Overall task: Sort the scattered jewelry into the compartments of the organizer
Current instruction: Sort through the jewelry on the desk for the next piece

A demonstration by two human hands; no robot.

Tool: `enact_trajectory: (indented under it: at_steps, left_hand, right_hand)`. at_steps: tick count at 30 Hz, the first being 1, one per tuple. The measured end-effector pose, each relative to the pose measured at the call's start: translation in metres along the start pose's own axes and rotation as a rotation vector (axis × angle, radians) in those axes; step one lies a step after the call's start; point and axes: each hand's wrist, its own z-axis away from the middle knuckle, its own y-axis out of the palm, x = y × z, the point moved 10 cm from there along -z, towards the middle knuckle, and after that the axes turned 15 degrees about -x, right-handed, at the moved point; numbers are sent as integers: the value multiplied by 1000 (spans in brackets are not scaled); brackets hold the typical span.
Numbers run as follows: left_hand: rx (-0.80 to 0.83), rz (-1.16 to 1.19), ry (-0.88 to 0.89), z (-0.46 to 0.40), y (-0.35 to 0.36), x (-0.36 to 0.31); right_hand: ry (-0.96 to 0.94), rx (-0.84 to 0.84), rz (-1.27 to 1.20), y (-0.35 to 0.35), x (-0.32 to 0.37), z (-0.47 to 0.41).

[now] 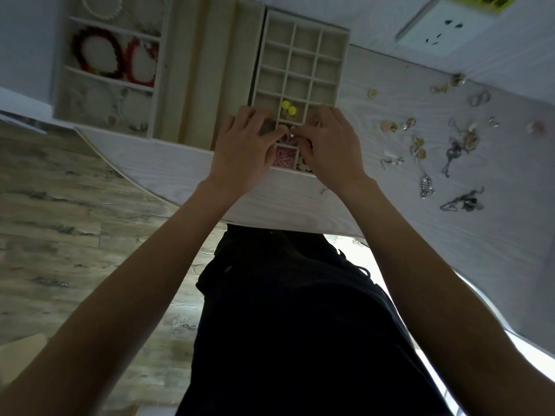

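Note:
A beige organizer tray [303, 28] with many small square compartments lies on the white table. One compartment holds yellow earrings [288, 109], one near the front holds a pink flower piece [283, 159]. My left hand [243, 148] and my right hand [333, 145] meet over the tray's near rows, fingertips pinched together on a small pale jewelry piece [290, 135] that is mostly hidden. Scattered jewelry [459, 142], earrings, rings and chains, lies loose on the table to the right.
A second tray [60, 85] at the left holds red bead bracelets [99, 52] and a white bead string [102, 7]. A ring-roll tray [204, 70] sits between the two. A wall socket [447, 28] is behind. The table's curved edge [270, 217] runs close to my body.

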Motion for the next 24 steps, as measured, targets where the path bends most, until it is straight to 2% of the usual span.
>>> enact_trajectory:
  at_steps: [8,13,18,24]
  left_hand:
    - [-25,-22,85,0,0,-7]
    - [-36,50,142,-8,-1,-7]
    - [-13,-17,199,-17,2,-7]
    - [0,-55,182,-16,7,-5]
  right_hand:
    - [0,57,35,12,-1,-6]
    - [-7,29,-4,12,-6,-14]
    - [-49,-30,-33,9,-3,-15]
    - [-46,-33,-29,7,-3,-15]
